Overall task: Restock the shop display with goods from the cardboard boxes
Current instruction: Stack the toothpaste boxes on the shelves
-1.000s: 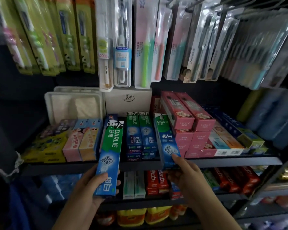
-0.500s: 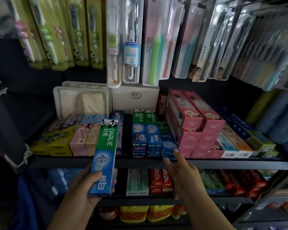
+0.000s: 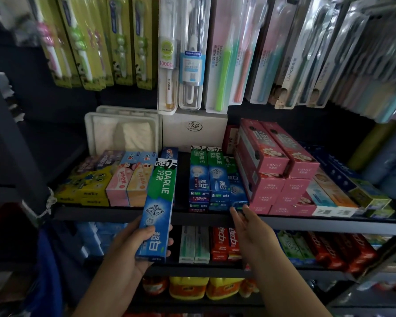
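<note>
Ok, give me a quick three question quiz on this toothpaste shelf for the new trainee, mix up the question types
1. True or false: the left hand holds a Darlie toothpaste box.
2. Which boxes sit immediately right of the shelved Darlie boxes? A) yellow cartoon boxes B) pink boxes C) orange bottles
3. Fill in: the right hand has straight fingers reaching toward the front end of the ____ Darlie box on the shelf.

Key: 1 true; 2 B, the pink boxes; 3 rightmost.
</note>
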